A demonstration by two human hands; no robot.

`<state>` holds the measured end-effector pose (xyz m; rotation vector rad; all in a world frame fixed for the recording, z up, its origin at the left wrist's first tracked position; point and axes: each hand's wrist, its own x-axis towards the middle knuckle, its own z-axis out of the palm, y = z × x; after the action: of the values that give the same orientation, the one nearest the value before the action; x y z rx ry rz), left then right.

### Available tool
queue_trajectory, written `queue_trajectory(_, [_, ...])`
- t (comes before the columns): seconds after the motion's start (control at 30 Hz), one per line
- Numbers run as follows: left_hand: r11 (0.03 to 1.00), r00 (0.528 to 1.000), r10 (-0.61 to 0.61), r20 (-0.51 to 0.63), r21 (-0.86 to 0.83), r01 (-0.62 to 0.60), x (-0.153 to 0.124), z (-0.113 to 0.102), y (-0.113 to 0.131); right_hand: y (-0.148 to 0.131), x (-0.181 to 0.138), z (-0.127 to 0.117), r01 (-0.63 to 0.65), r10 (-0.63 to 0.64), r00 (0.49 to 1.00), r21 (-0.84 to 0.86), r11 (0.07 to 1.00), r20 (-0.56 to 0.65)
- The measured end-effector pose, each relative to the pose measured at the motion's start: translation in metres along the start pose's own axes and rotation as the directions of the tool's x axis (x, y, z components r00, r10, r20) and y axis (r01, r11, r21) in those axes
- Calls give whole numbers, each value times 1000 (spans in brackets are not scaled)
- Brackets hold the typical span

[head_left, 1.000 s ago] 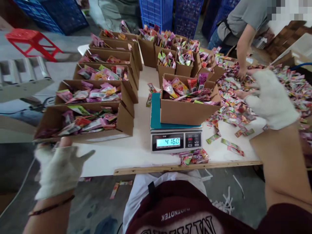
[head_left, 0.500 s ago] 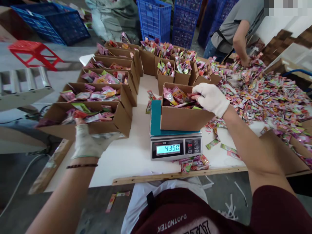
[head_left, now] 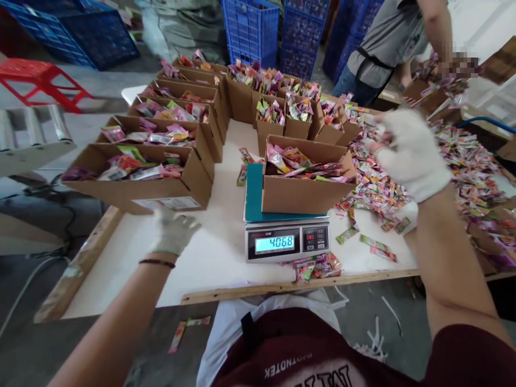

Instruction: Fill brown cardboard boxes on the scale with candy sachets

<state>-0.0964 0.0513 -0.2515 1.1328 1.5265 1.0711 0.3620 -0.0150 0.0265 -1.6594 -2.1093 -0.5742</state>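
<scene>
A small cardboard box (head_left: 308, 194) filled with candy-like sachets stands on the digital scale (head_left: 288, 242), whose display reads 406.8 or close to it. My right hand (head_left: 415, 156), in a white glove with bare fingertips, is over the loose sachets (head_left: 377, 188) to the right of the box. Motion smears its fingers, and whether they pinch anything is unclear. My left hand (head_left: 171, 231), also gloved, is by the lower front side of a filled carton (head_left: 141, 191) with a white label. Its fingers are spread toward the right, holding nothing visible.
Several filled cartons (head_left: 165, 110) line the table's left and back. Loose sachets (head_left: 316, 267) lie before the scale. A co-worker (head_left: 377, 59) in grey handles sachets at the far right. Blue crates (head_left: 250, 32), a red stool (head_left: 38, 78) and a roller conveyor (head_left: 34, 129) stand beyond the table.
My right hand has left the box on the scale and moved right over the loose sachets. The display dropped from 435.0. My left hand slid down from the carton's rim.
</scene>
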Motion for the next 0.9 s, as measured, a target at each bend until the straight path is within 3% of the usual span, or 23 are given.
queue_trajectory(0.1, [996,998,-60,1,61,60,-50,17,-35,-22,20,47,150,-199,922,167,974,332])
queue_trajectory(0.17, [991,998,-15,61,135,6,-82,27,-52,-34,35,75,138,-207,858,178,974,470])
queue_trajectory(0.23, [967,991,67,119,238,-94,-106,34,-63,-41,45,93,105,-164,840,141,984,517])
queue_trajectory(0.3, [928,978,141,156,324,-185,-120,38,-71,-42,50,96,98,-145,876,125,987,459])
queue_trajectory(0.37, [911,975,168,146,355,-211,-125,39,-76,-38,48,84,108,-150,932,144,984,330])
queue_trajectory(0.5, [933,990,131,60,330,-144,-120,38,-79,-21,21,33,119,-138,988,217,969,72])
queue_trajectory(0.6, [962,996,83,36,259,-89,-117,34,-75,6,-11,-3,25,-7,993,143,989,-121])
queue_trajectory(0.7, [982,1000,19,11,189,-21,-116,27,-63,38,-41,-22,-163,144,978,-122,979,-149])
queue_trajectory(0.77, [987,1000,-14,-20,157,17,-114,22,-49,50,-52,-22,-224,198,971,-208,952,-137])
queue_trajectory(0.83, [990,999,-4,-48,143,11,-110,18,-28,48,-56,-16,-192,184,978,-86,978,-94])
queue_trajectory(0.9, [987,996,76,-55,146,-67,-106,18,1,33,-51,-7,-89,90,996,123,988,-7])
